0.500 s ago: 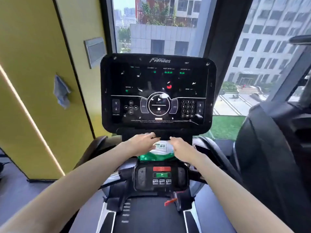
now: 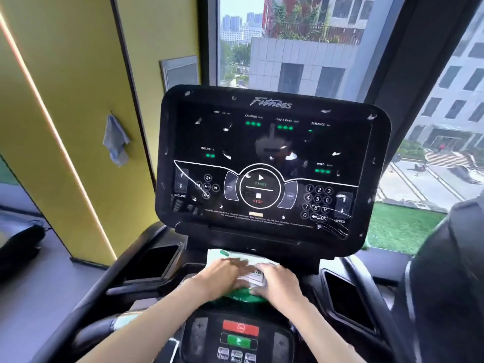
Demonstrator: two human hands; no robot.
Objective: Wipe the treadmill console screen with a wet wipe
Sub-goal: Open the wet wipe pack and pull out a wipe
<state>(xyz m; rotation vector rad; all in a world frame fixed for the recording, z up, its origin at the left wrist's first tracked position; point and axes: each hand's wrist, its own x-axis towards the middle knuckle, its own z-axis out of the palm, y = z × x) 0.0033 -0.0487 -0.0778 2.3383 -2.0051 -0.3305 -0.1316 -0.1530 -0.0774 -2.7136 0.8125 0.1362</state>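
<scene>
- Head view: the pack (image 2: 237,255) lies under the screen (image 2: 272,153). The left hand (image 2: 222,275) rests flat on it. The right hand (image 2: 279,282) touches it, but its grip is too blurred to tell.
- Risk: pulling hard may drag out several wipes, or slide the pack off.

**Smeared screen, wipe pack below it**

The treadmill console screen (image 2: 272,163) is a glossy black panel, upright and tilted slightly back. It has green lit readouts, a START/STOP dial at centre and a number keypad at right. White flecks dot the glass, with scribbled streaks at its lower right. The white-and-green wet wipe pack (image 2: 239,256) lies flat on the ledge just below it.
</scene>
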